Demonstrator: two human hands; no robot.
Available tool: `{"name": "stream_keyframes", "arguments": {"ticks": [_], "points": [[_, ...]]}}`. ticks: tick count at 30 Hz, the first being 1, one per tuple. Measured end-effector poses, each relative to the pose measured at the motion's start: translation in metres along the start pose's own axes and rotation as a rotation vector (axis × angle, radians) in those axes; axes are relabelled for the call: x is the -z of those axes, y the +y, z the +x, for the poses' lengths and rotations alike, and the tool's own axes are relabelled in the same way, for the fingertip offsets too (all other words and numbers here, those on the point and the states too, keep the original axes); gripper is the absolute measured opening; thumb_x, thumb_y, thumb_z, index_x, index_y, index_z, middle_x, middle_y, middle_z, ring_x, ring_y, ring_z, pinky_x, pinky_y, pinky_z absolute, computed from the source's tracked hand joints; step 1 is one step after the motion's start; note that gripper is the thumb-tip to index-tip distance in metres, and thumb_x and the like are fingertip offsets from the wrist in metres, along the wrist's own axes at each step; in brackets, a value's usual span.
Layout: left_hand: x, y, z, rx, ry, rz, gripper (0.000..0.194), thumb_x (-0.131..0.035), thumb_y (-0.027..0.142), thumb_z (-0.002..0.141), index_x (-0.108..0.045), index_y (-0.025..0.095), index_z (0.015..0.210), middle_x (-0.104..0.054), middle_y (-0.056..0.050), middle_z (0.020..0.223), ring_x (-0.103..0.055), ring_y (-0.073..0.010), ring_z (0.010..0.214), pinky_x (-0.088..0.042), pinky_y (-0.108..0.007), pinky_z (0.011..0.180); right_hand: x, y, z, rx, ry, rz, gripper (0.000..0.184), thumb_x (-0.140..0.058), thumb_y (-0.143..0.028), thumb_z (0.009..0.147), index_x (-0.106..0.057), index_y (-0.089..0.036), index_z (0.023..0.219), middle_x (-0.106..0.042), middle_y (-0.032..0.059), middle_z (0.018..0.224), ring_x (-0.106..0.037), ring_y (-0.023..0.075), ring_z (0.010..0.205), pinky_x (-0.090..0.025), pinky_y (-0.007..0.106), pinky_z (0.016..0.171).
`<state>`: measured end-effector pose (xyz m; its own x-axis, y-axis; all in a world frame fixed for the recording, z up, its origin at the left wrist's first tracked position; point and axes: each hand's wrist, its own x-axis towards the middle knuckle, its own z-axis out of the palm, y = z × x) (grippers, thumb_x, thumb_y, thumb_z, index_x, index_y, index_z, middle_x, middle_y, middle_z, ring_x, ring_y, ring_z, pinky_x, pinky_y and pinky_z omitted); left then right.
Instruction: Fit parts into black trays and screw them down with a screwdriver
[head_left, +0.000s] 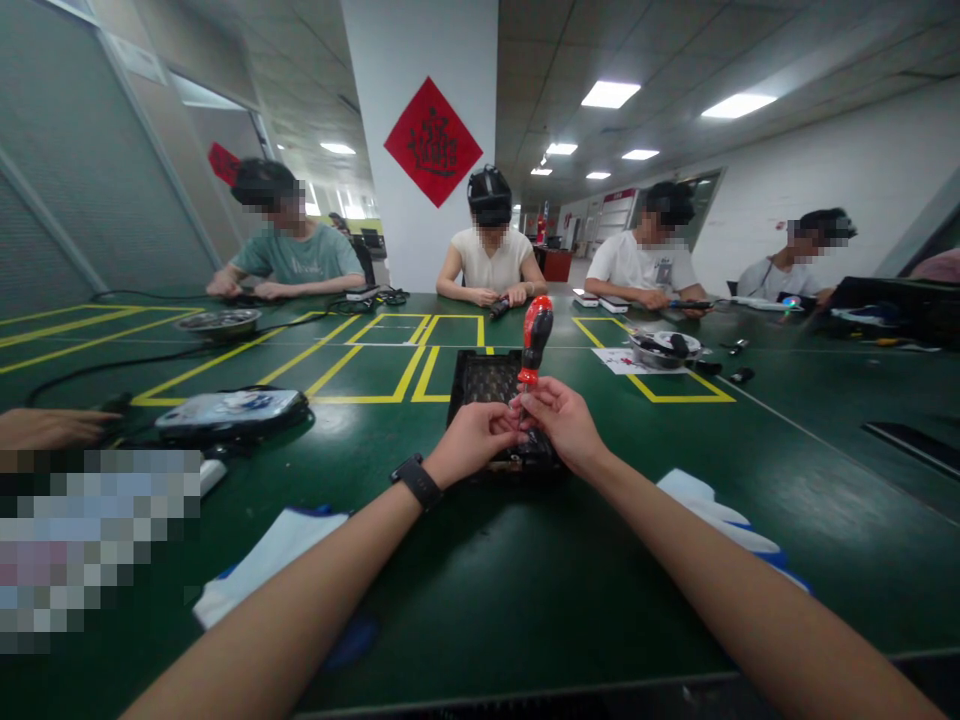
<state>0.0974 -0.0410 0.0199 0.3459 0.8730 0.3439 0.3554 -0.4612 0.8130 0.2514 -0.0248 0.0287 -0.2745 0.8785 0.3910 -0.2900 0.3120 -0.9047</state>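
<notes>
The right hand [564,424] is holding a screwdriver [537,335], its grip pinching around the shaft just below the red-and-black handle. The screwdriver is standing nearly upright, handle uppermost. The left hand [477,436] is meeting it from the other side; its grip is closing thumb to finger beside the shaft, and whether anything is lying between those fingertips cannot be told. The fingers are hiding the screwdriver's tip.

Beneath both hands, a black open-topped case [480,378] is resting on the green worktop [465,620]. Its far part is showing rows of small, dull spots; its near part is holding dark, glossy pieces, too dim for separating one from another.

Beyond and to the right, a metal bowl [679,362] is containing several black items, their kind remaining unclear. It is standing beside a printed sheet [616,361], partly overlapping it in view. Far to the left, a shallow metal bowl [217,322] is sitting near a black cable [135,362]; its contents are appearing too small for identifying. White-and-blue gloves are lying on either side of the forearms, one at left [262,560], another group at right [720,515].
</notes>
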Motion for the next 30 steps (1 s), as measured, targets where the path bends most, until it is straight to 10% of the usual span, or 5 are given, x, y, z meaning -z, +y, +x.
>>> {"name": "stream_keyframes", "arguments": {"ticks": [30], "points": [[0.0027, 0.0031, -0.0004, -0.104, -0.032, 0.076, 0.015, -0.054, 0.021, 0.077, -0.065, 0.012, 0.079, -0.067, -0.003, 0.076, -0.059, -0.0121, 0.067, -0.045, -0.021, 0.064, 0.0007, 0.0003, 0.0008, -0.016, 0.042, -0.073, 0.028, -0.065, -0.031, 0.071, -0.065, -0.016, 0.094, -0.065, 0.0025, 0.082, -0.054, 0.0071, 0.06, -0.044, 0.021, 0.057]]}}
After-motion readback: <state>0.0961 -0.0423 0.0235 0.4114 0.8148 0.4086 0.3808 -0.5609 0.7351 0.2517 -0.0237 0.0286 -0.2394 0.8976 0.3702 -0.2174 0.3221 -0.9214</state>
